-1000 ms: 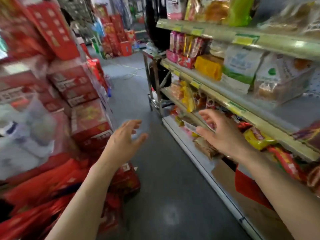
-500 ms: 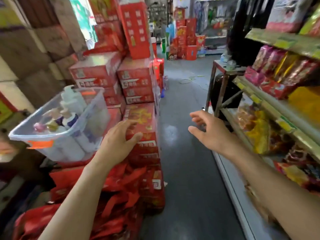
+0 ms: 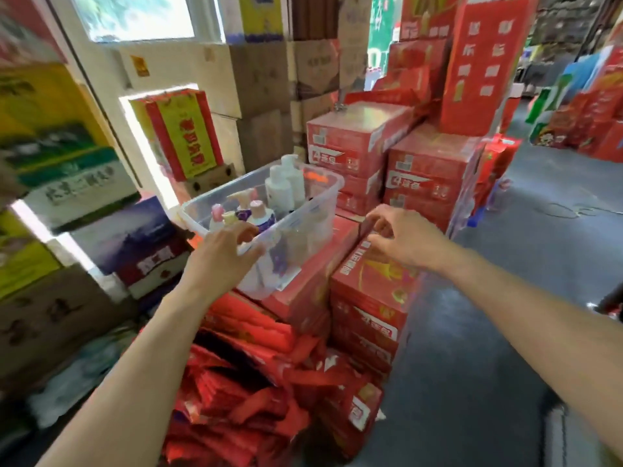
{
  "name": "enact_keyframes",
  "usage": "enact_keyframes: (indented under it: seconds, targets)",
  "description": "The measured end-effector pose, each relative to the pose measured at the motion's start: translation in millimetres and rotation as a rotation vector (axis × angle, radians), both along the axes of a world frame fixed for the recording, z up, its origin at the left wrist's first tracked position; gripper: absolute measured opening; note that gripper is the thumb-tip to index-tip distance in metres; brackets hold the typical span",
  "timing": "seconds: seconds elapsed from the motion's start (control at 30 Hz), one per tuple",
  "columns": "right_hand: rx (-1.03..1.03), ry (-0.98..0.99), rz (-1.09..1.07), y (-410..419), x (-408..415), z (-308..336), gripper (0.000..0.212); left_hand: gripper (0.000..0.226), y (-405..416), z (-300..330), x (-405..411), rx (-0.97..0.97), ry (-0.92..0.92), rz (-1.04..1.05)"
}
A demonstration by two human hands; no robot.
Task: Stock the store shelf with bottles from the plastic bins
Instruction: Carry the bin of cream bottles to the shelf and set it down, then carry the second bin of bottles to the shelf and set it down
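A clear plastic bin (image 3: 305, 227) stands on stacked red cartons left of centre. Inside it are two tall white pump bottles (image 3: 285, 185) and several smaller bottles (image 3: 244, 210) with pink, cream and tan caps. My left hand (image 3: 220, 256) is at the bin's near corner, fingers spread over the rim and thumb along the outside wall, holding nothing. My right hand (image 3: 401, 237) hovers just right of the bin above a red carton, fingers loosely bent and empty. The store shelf is out of view.
Red cartons (image 3: 428, 170) are stacked behind and right of the bin. A heap of red bags (image 3: 256, 382) lies below it. Brown and coloured boxes (image 3: 64, 170) line the left wall. Grey aisle floor (image 3: 505, 332) runs along the right.
My view has swung left, away from the shelf and onto the bin. Both hands have moved forward; the left has reached the bin's near rim and the right has come beside the bin.
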State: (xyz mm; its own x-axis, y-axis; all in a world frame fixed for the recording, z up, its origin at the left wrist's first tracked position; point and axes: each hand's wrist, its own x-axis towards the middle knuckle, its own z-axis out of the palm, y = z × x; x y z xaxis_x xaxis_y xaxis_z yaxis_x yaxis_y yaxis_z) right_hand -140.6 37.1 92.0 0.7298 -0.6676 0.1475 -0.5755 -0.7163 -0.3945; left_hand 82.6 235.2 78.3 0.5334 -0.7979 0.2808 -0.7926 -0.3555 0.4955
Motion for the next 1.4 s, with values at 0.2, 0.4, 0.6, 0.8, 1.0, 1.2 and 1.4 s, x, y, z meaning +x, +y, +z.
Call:
enact_keyframes:
  seconds: [0.2, 0.4, 0.6, 0.8, 1.0, 1.2, 1.4]
  targets:
    - [-0.064, 0.047, 0.078, -65.1, 85.0, 11.0, 0.038, 0.036, -21.5, -6.4, 64.2, 0.043, -0.09, 0.168]
    - [-0.081, 0.045, 0.111, -120.4, 154.9, 10.6, 0.046, 0.043, -45.4, -21.9, 116.0, 0.05, -0.058, 0.305]
    - [-0.075, 0.083, 0.084, -184.3, 217.0, -0.9, 0.053, 0.07, -67.4, -49.5, 152.2, 0.088, 0.095, 0.596]
    - [-0.013, 0.161, 0.007, -243.1, 273.9, -18.6, 0.058, 0.104, -87.0, -72.4, 180.0, -0.037, 0.84, 0.841]
    - [0.236, 0.295, -0.014, -289.1, 311.2, -33.9, 0.038, 0.064, -87.4, -88.3, 188.5, -0.145, 0.917, 0.895]
    - [0.492, 0.209, -0.089, -316.2, 327.0, -59.0, 0.062, 0.047, -99.0, -91.0, 184.3, -0.098, 0.923, 0.893]
    - [0.561, 0.089, -0.112, -318.7, 321.0, -73.8, 0.055, 0.051, -107.0, -94.2, 177.0, -0.131, 0.852, 0.938]
